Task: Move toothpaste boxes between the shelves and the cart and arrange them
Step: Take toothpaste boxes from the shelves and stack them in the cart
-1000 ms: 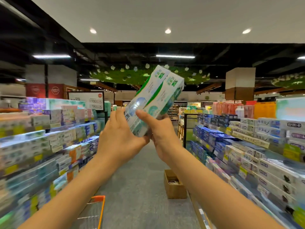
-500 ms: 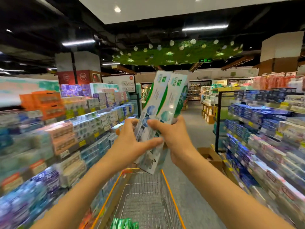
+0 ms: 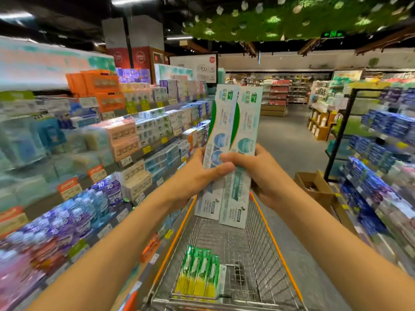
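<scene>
Holding two toothpaste boxes (image 3: pixel 233 140) upright above the cart (image 3: pixel 226 239) — left hand (image 3: pixel 197 176) and right hand (image 3: pixel 260 173) are wrapped around the lower-middle. Light, stiff cardboard is judged likely; corners crush easily — best gripped mid-length. More boxes (image 3: pixel 199 272) are lying in the cart.

Two hands, left hand (image 3: pixel 197 176) and right hand (image 3: pixel 262 173), grip two upright white-green toothpaste boxes (image 3: pixel 233 140) together above a wire cart (image 3: pixel 265 239) holding green-yellow boxes (image 3: pixel 198 274), between stocked shelves (image 3: pixel 125 135).
</scene>
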A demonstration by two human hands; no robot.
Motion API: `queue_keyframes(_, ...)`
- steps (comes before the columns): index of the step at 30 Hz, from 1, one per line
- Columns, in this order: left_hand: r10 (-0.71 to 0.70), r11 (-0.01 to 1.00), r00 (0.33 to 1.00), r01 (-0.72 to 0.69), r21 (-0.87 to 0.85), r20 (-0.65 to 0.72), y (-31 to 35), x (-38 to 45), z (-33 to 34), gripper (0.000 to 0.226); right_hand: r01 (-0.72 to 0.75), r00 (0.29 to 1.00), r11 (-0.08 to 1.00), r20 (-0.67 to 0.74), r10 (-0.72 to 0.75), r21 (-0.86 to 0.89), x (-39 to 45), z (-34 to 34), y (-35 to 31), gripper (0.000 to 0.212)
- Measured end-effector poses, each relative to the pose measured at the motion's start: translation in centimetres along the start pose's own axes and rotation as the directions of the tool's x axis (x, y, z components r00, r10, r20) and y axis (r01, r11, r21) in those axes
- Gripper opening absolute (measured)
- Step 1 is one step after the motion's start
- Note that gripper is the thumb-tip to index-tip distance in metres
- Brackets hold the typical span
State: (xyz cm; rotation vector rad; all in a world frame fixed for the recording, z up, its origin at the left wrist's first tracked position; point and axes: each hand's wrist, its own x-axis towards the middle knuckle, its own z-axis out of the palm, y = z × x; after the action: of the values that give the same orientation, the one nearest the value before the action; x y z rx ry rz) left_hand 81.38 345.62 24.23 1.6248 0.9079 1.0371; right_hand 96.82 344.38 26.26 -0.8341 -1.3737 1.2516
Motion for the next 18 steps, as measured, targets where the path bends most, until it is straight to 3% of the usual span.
queue_keyframes(3,-0.055,0.995,0.999,0.054,-0.08,-0.004,-3.0,1.9,-0.7,0.099,-0.016,0.999,0.999,0.048,0.018,-0.032,1.9,-0.7,1.9,0.035)
queue_keyframes(8,-0.111,0.983,0.994,0.109,-0.15,-0.002,-8.2,3.4,-0.7,0.102,-0.123,0.992,0.992,0.033,0.124,-0.027,4.3,-1.6,6.6,0.066)
queue_keyframes(18,-0.193,0.969,0.978,0.177,-0.174,-0.08,-14.6,4.0,-1.8,0.104,-0.264,0.957,0.964,0.121,0.264,-0.016,7.0,-2.1,12.8,0.048)
